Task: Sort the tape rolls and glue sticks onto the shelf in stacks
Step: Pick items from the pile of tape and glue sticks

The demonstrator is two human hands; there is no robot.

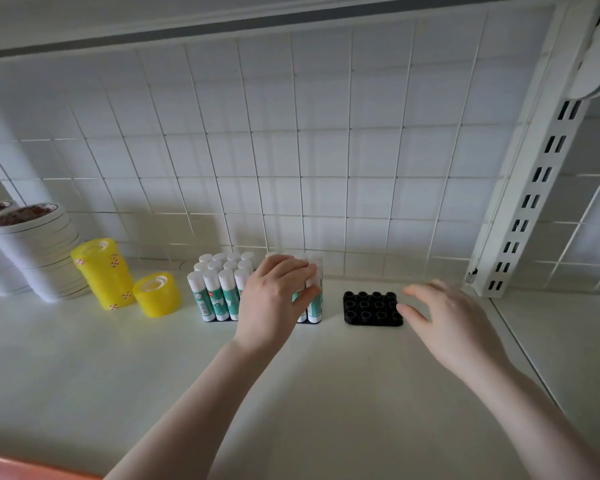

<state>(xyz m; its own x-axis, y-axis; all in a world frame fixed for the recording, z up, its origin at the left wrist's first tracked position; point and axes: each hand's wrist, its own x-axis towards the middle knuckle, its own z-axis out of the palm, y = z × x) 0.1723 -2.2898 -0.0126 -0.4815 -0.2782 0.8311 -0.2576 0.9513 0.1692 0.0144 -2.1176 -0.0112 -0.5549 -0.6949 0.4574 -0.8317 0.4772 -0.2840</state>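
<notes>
Glue sticks with white caps and green labels stand upright in a black holder on the white shelf. A second group of glue sticks stands right of them, and my left hand wraps over its tops and front. An empty black holder with round sockets lies further right. My right hand hovers at its right edge with fingers spread, the thumb near the holder. At the left stand a tall yellow tape stack, a short yellow tape roll and white tape stacks.
A white wire grid backs the shelf. A slotted white upright stands at the right rear corner, with another shelf bay beyond it. An orange edge shows at the bottom left.
</notes>
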